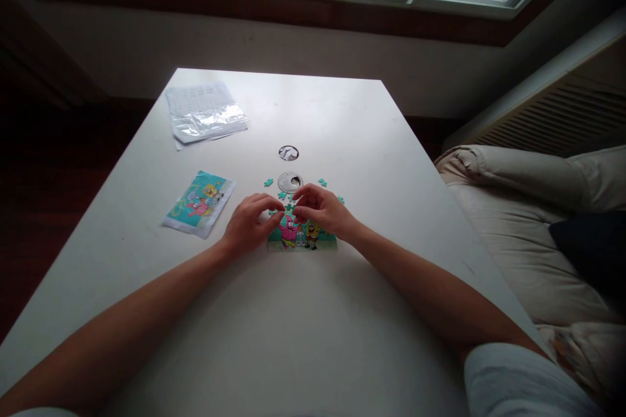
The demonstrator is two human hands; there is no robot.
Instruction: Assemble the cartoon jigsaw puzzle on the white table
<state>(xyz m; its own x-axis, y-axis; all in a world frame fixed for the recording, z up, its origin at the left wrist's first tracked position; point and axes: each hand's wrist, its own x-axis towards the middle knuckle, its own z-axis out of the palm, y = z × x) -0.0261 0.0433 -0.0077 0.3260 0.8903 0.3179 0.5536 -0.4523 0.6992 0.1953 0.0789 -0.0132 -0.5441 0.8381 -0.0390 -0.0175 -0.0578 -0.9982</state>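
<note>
Smooth white tbl point(313, 313): far edge across upper ctr, sides flaring to lower corners, wide stretch btwn puzzle & frame bottom. Shiny crinkled plastic sleeve point(205, 114), upper left. Rect. pic card point(199, 204), left of ctr. L hand point(250, 223) & R hand point(324, 212), ctr: thumbs nr fingertips, can't tell if either grips. Flat part-built puzzle point(304, 238) under them; round discs point(284, 183), knobby teal pcs point(268, 182) just above.

A partly assembled SpongeBob jigsaw puzzle point(303, 236) is lying flat; loose teal pieces point(322, 182) are lying scattered beyond it.
</note>
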